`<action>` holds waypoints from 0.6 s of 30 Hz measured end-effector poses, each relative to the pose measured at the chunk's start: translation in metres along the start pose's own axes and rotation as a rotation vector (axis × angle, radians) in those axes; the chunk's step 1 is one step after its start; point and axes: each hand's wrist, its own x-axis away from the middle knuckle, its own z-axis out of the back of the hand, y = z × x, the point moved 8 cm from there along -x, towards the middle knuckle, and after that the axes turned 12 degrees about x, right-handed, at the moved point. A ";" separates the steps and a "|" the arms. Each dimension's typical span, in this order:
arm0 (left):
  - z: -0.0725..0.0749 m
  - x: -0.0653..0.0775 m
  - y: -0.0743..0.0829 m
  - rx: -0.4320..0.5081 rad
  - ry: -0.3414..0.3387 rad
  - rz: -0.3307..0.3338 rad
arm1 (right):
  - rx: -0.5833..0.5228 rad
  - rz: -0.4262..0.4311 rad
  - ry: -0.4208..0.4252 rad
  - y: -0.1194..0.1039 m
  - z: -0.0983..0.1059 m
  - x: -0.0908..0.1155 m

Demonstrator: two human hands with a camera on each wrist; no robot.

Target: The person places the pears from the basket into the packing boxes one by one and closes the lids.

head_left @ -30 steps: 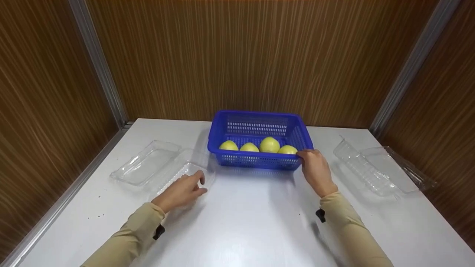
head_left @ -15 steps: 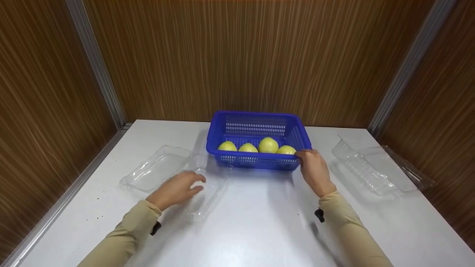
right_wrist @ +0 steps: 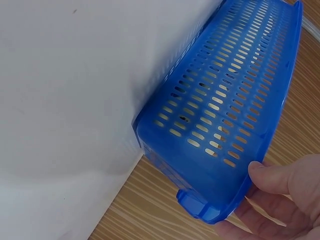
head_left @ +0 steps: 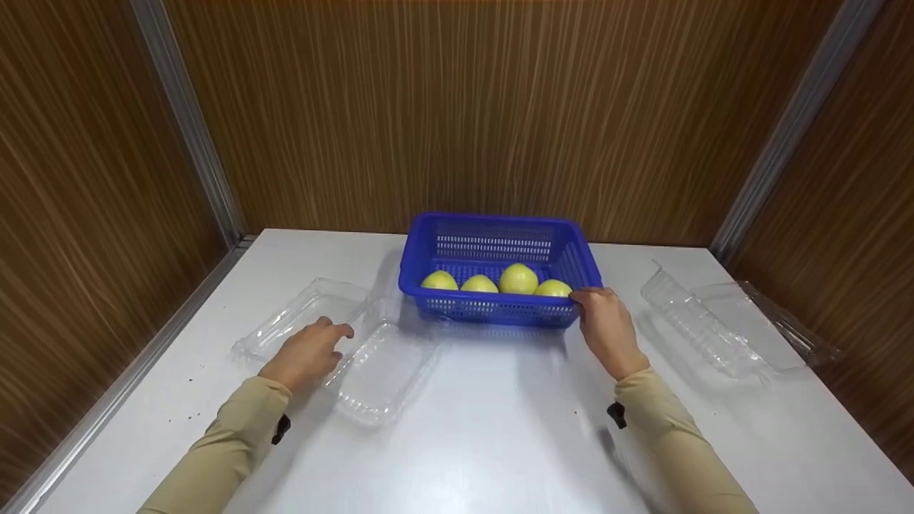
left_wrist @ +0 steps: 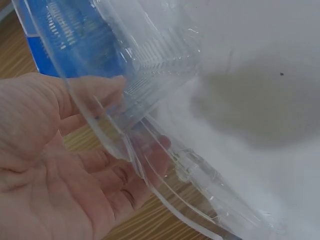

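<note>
A blue plastic basket point(head_left: 500, 298) with slotted walls stands at the back of the white table. Several yellow-green round fruits point(head_left: 518, 279) lie along its near side. My right hand point(head_left: 607, 330) grips its near right corner, thumb on one face of the rim and fingers on the other in the right wrist view. An open clear plastic box lies left of the basket: one half point(head_left: 382, 368) near the basket, the other half point(head_left: 300, 310) further left. Over it is my left hand point(head_left: 305, 353), thumb and fingers apart; its fingertips show through clear plastic in the left wrist view.
Another clear plastic box point(head_left: 703, 328) lies open at the right, its other half point(head_left: 778, 325) reaching the table's right edge. Wood-grain panels point(head_left: 471, 107) stand behind and at both sides of the white table point(head_left: 471, 450).
The clear box at the left has shifted right, its near half swinging toward the table's front. My left hand has since moved left off that half. My right hand stays on the basket.
</note>
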 end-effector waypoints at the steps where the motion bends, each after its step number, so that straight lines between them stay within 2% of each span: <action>1: -0.001 0.000 0.000 0.003 0.000 -0.005 | 0.000 0.000 0.001 0.000 0.000 0.000; 8: -0.004 -0.002 0.004 0.050 -0.029 -0.038 | 0.007 0.006 0.005 0.001 0.000 0.001; 13: -0.008 -0.003 0.009 0.100 -0.080 -0.061 | 0.001 -0.007 -0.010 0.001 -0.002 0.001; 18: -0.013 -0.002 0.012 0.175 -0.140 -0.064 | -0.001 0.006 0.009 0.000 0.000 0.002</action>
